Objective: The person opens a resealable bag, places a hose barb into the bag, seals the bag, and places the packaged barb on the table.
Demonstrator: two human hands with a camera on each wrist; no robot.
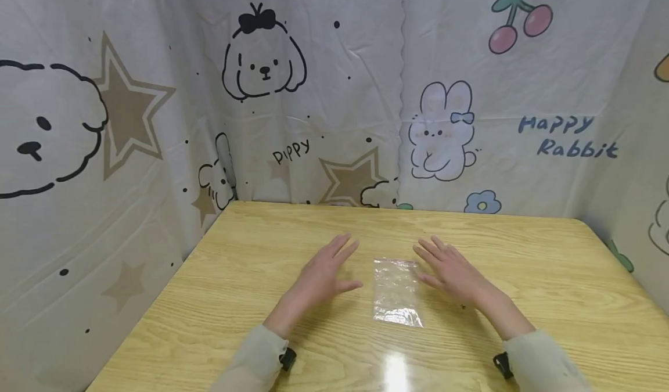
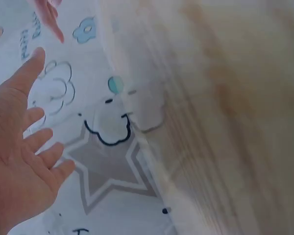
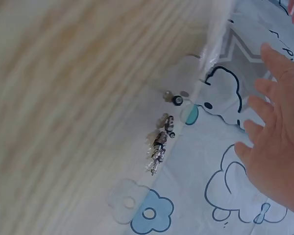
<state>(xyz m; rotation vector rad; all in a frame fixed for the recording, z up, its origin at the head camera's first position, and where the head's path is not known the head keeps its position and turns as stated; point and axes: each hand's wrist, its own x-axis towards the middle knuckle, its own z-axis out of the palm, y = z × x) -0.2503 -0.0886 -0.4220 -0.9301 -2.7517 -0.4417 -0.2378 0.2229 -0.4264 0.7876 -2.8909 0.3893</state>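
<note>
A flat, clear plastic bag [image 1: 395, 290] lies on the wooden table between the two hands. To its left is the left hand [image 1: 321, 273], fingers extended and thumb spread, holding nothing. On the other side, the right hand [image 1: 453, 270] has its fingers stretched toward the bag's right edge; whether it touches the bag cannot be told. Both wrist views show bare palms, the left hand [image 2: 27, 147] and the right hand [image 3: 279, 127]. Several small shiny metal pieces [image 3: 159, 142] lie on the table in the right wrist view, mostly hidden behind the right hand in the head view.
The light wooden table [image 1: 209, 322] reaches back to a white printed curtain [image 1: 334, 90] with cartoon animals and stars. More curtain hangs along the left and right sides. Each sleeve has a small black device [image 1: 287, 359] at the wrist.
</note>
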